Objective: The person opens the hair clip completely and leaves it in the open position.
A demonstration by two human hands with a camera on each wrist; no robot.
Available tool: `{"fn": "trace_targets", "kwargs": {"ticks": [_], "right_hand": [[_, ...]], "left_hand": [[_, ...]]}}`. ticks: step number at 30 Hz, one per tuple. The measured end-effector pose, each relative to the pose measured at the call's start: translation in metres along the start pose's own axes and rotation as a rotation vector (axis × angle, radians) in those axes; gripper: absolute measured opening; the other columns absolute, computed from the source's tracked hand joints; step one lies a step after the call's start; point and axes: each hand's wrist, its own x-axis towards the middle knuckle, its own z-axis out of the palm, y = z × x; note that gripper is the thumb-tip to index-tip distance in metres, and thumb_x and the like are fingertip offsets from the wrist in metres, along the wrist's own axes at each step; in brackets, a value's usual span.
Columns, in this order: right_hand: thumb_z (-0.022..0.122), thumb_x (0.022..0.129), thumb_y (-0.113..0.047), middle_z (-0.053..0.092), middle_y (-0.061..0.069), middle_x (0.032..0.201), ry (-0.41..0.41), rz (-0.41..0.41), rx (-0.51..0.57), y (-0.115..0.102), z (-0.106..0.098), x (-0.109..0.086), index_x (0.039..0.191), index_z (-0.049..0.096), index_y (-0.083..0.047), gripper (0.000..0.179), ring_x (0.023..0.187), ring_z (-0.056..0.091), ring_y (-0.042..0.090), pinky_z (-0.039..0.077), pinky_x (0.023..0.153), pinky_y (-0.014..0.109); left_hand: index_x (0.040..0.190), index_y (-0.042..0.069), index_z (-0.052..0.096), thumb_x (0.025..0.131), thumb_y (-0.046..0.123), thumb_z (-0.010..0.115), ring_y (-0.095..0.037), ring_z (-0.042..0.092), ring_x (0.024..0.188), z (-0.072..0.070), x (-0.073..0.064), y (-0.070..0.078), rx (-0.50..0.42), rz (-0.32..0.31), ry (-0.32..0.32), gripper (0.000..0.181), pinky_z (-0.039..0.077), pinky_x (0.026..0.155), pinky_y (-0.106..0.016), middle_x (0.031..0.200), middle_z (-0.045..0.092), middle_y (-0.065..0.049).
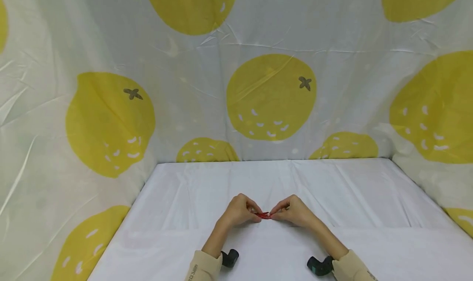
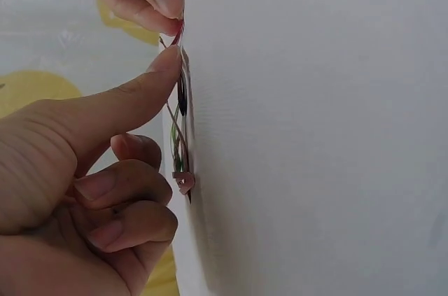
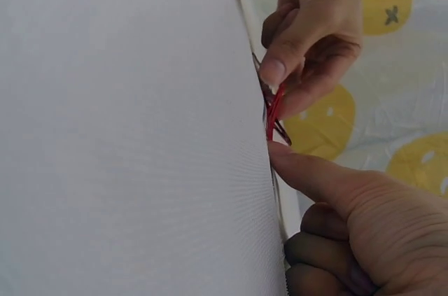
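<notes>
A small bundle of thin strands (image 1: 264, 215), mostly red, lies between the two hands near the middle of the white table. From the left, the left hand (image 1: 238, 211) pinches one end between thumb and fingers. The right hand (image 1: 295, 211) pinches the other end. In the left wrist view, dark, green and brown strands (image 2: 183, 93) run past the left thumb to a small pinkish-brown piece (image 2: 185, 181). Red strands (image 3: 274, 110) and a dark loop span the short gap between the hands in the right wrist view. Their exact kind cannot be told.
A white cloth with folds covers the table (image 1: 177, 199). A curtain (image 1: 192, 92) printed with yellow lemons hangs behind and along both sides. Black elbow-shaped pieces stick out at the left wrist (image 1: 230, 258) and the right wrist (image 1: 320, 266), by the beige sleeves (image 1: 203, 266).
</notes>
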Motion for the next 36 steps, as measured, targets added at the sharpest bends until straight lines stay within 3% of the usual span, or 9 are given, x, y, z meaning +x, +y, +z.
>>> {"fn": "trace_targets", "kwargs": {"ticks": [6, 14, 26, 32, 34, 36], "right_hand": [[0.085, 0.084, -0.015, 0.077, 0.004, 0.077, 0.001, -0.011, 0.008, -0.001, -0.0021, 0.0006, 0.088, 0.084, -0.01, 0.006, 0.057, 0.04, -0.003, 0.031, 0.051, 0.016], [0.087, 0.083, -0.016, 0.079, 0.005, 0.079, 0.001, -0.03, 0.012, -0.0018, -0.001, -0.0002, 0.087, 0.085, -0.011, 0.007, 0.057, 0.039, -0.002, 0.03, 0.051, 0.017], [0.088, 0.081, -0.018, 0.074, 0.008, 0.069, -0.017, -0.062, 0.045, -0.0003, 0.0009, -0.0007, 0.089, 0.085, -0.01, 0.012, 0.053, 0.036, -0.003, 0.029, 0.05, 0.016], [0.087, 0.084, -0.022, 0.078, 0.003, 0.076, -0.056, -0.062, 0.063, 0.0005, 0.0001, -0.0016, 0.094, 0.085, -0.012, 0.014, 0.053, 0.034, -0.004, 0.03, 0.05, 0.016], [0.086, 0.084, -0.023, 0.074, 0.0, 0.07, -0.056, -0.058, 0.065, 0.0004, -0.0002, -0.0011, 0.096, 0.085, -0.013, 0.015, 0.052, 0.032, -0.004, 0.029, 0.049, 0.016], [0.086, 0.084, -0.024, 0.067, -0.004, 0.062, -0.038, -0.051, 0.053, -0.0005, -0.0002, -0.0004, 0.096, 0.085, -0.014, 0.015, 0.05, 0.032, -0.004, 0.029, 0.048, 0.016]], "left_hand": [[0.08, 0.009, 0.084, 0.071, 0.006, 0.093, -0.005, 0.042, 0.057, -0.003, 0.0001, 0.0019, -0.006, 0.023, 0.001, 0.013, 0.031, 0.05, -0.02, 0.056, 0.056, 0.006], [0.078, 0.006, 0.083, 0.076, 0.006, 0.09, -0.006, 0.045, 0.062, -0.0015, -0.0009, 0.0014, 0.009, -0.001, 0.029, 0.007, 0.034, 0.053, -0.019, 0.066, 0.069, -0.001], [0.075, 0.004, 0.083, 0.077, 0.007, 0.089, -0.005, 0.043, 0.062, 0.0001, 0.0007, 0.003, -0.026, 0.018, 0.091, 0.008, 0.031, 0.053, -0.019, 0.07, 0.073, -0.004], [0.076, 0.002, 0.082, 0.078, 0.006, 0.088, -0.004, 0.043, 0.059, -0.0011, 0.002, 0.0032, -0.09, 0.018, 0.118, 0.007, 0.031, 0.052, -0.018, 0.069, 0.072, -0.005], [0.078, 0.0, 0.081, 0.079, 0.004, 0.087, -0.005, 0.052, 0.059, -0.0023, 0.0018, 0.0032, -0.155, 0.005, 0.111, 0.007, 0.037, 0.052, -0.018, 0.07, 0.073, -0.006], [0.081, -0.002, 0.081, 0.081, 0.004, 0.085, -0.013, 0.066, 0.06, -0.0043, 0.0008, 0.0034, -0.236, -0.02, 0.101, 0.008, 0.042, 0.053, -0.02, 0.073, 0.074, -0.008]]}}
